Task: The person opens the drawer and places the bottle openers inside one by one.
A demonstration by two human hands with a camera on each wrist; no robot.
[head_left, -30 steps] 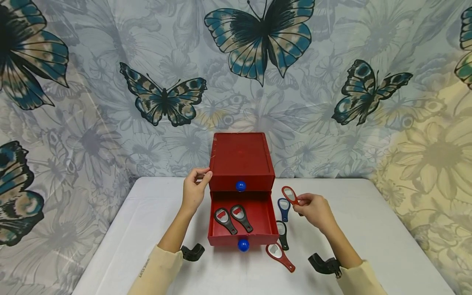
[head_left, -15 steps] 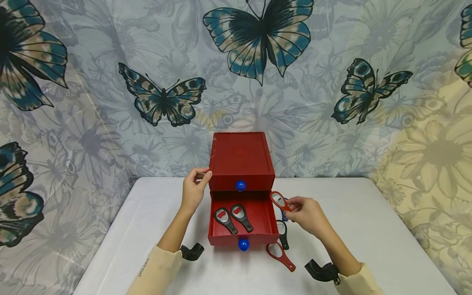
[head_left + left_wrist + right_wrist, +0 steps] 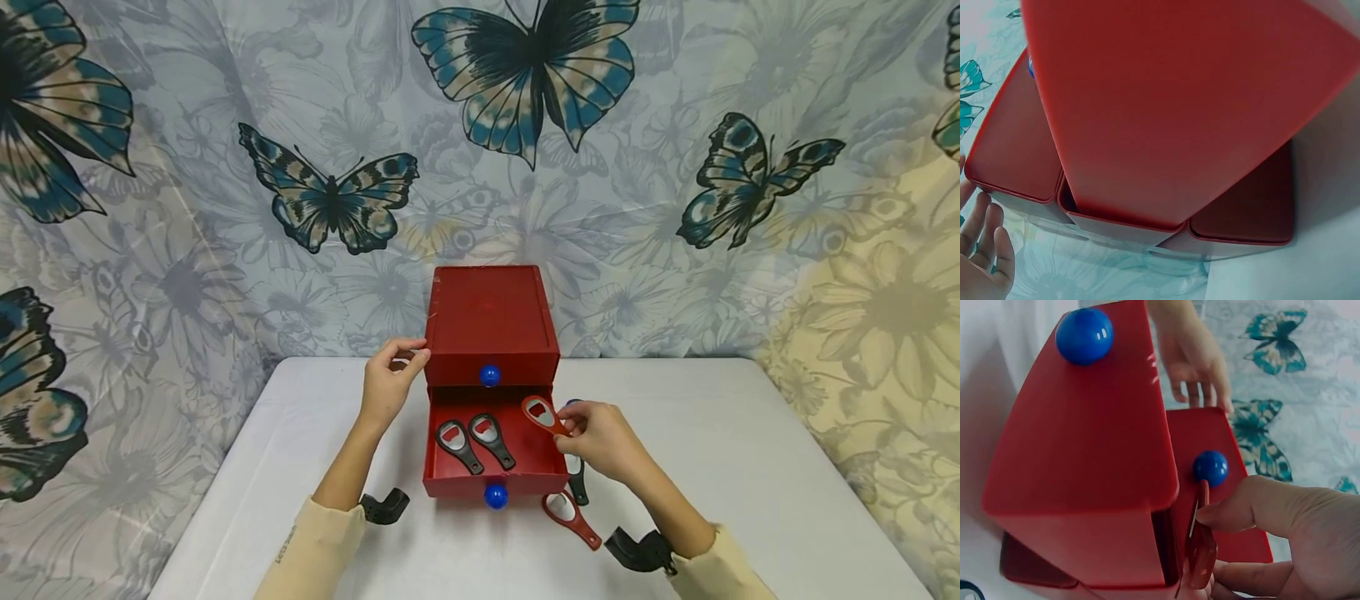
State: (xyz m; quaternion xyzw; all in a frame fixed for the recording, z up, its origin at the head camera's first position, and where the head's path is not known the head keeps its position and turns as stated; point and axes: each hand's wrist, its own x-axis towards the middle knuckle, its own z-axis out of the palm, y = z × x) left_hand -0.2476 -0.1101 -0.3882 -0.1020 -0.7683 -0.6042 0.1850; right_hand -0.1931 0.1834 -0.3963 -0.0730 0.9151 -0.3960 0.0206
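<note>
A red two-drawer cabinet [image 3: 491,310] stands on the table with its lower drawer [image 3: 457,489] pulled out. In the head view my right hand [image 3: 606,437] pinches a red bottle opener [image 3: 538,412] by its handle, head pointing left, above the drawer's right side. Seen from the right wrist, the thumb lies on the red opener [image 3: 1200,553]. Two black bottle openers [image 3: 460,457] lie side by side in the drawer. My left hand [image 3: 390,385] touches the cabinet's front left edge with its fingertips; the left wrist view shows its fingers [image 3: 988,231] loosely extended.
Right of the drawer, another red bottle opener [image 3: 574,523] and a black one [image 3: 577,487] lie on the white table [image 3: 720,450]. A blue opener [image 3: 573,402] is mostly hidden behind my right hand. Blue knobs [image 3: 496,497] front both drawers. A butterfly-print cloth hangs behind.
My right hand has carried the red bottle opener leftward, from above the blue opener on the table to over the open drawer. The left hand stays at the cabinet's edge.
</note>
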